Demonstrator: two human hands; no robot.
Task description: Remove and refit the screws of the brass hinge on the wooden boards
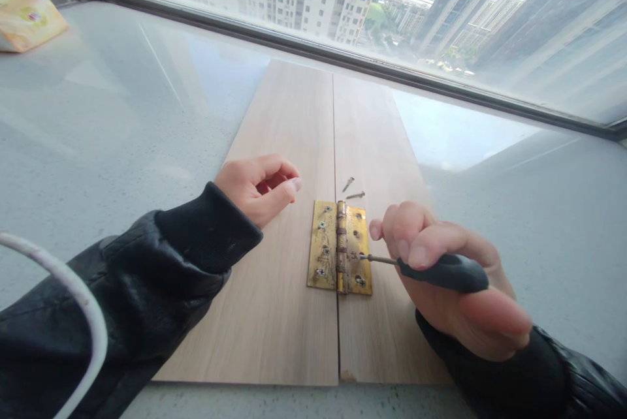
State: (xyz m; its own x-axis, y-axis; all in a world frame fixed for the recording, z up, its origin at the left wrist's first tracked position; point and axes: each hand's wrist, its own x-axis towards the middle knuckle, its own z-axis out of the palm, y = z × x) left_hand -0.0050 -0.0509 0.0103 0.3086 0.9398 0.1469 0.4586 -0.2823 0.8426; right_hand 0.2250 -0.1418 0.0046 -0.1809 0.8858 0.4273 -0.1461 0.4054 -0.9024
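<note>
A brass-coloured butt hinge point(318, 262), stained along its barrel, lies flat across the seam between two wooden boards. Several screws sit in its left leaf. On the right leaf, the upper two holes look bare and a screw head point(361, 282) shows at the bottom. My right hand point(445, 249) grips a dark-handled screwdriver point(450, 273), its tip touching the right leaf at the third hole; a screw under the tip is hard to make out. My left hand point(259, 187) hovers over the left board, fingers curled and thumb against the index finger, with nothing visible between them.
Two loose screws point(356, 195) lie on the right board point(377, 138) just above the hinge. The left board point(274, 125) rests on a pale speckled countertop point(147, 99). A window frame point(304, 44) runs behind. A tissue pack point(32, 17) sits far left; a white cable point(91, 308) loops over my left sleeve.
</note>
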